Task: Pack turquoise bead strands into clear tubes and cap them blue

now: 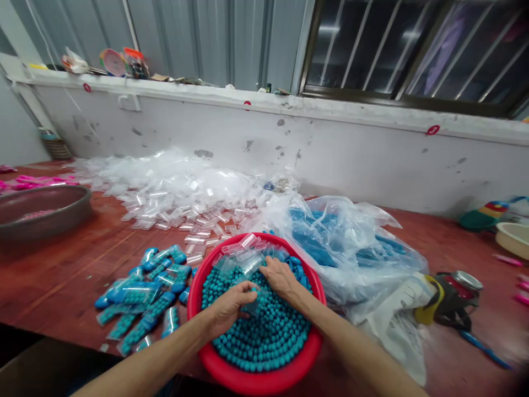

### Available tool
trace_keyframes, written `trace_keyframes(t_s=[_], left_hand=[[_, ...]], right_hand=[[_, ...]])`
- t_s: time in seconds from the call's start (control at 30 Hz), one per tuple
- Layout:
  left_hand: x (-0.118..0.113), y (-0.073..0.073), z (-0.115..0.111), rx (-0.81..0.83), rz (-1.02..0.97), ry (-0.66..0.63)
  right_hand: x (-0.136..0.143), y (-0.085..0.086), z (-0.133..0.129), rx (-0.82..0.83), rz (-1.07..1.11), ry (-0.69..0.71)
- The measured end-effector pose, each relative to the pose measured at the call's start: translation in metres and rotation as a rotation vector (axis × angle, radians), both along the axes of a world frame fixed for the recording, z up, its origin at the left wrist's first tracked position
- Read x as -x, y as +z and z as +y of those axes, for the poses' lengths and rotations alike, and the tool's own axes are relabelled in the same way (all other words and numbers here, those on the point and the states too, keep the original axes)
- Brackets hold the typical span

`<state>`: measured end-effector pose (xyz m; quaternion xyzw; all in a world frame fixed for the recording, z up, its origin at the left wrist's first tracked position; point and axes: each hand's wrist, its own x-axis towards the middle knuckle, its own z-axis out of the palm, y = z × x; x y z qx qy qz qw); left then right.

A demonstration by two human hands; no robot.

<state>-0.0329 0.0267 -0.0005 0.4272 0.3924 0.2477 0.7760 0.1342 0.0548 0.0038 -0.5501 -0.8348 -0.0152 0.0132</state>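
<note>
While L hand, nearly closed, pinches a small clear sleeve btwn thumb & fingers, prob. to steady it, R hand is part-curled at the beads, grip can't tell; both over red basin, its wall prob. corralling beads; filled packs L of basin; loose sleeves behind; bagged blue pieces behind-R, prob. for easy reach.

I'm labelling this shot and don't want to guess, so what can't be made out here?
All in the head view:
- Bead count in the left hand's clear packet: blurred, partly behind fingers.
- What the right hand's fingertips touch: hidden by the hand.
- Shape of the blue pieces: creased, shiny plastic bag over them.
- Writing on the white sack: folds, blur.
- Rest of the cream bowl: right edge.
</note>
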Motion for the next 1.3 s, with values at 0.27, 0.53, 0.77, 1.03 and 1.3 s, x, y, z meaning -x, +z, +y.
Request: trace_keyframes(t_s=[0.27,0.53,0.77,1.03,1.3], left_hand=[[-0.006,-0.001,-0.010,0.005,-0.020,-0.037],[-0.020,-0.020,-0.007,-0.013,0.474,-0.012],[-0.060,-0.019,0.005,-0.012,0.310,-0.084],[-0.040,-0.005,0.005,-0.003,-0.039,-0.103],[-0.030,-0.005,-0.019,-0.129,-0.058,-0.067]], right_hand=[[-0.009,0.006,-0.033,0.064,0.170,-0.080],[-0.022,-0.005,-0.041,0.093,0.240,-0.168],[-0.042,-0.002,-0.056,0.258,0.802,-0.309],[-0.051,0.002,-0.061,0.134,0.941,-0.380],[-0.022,0.005,-0.069,0.312,1.106,-0.240]])
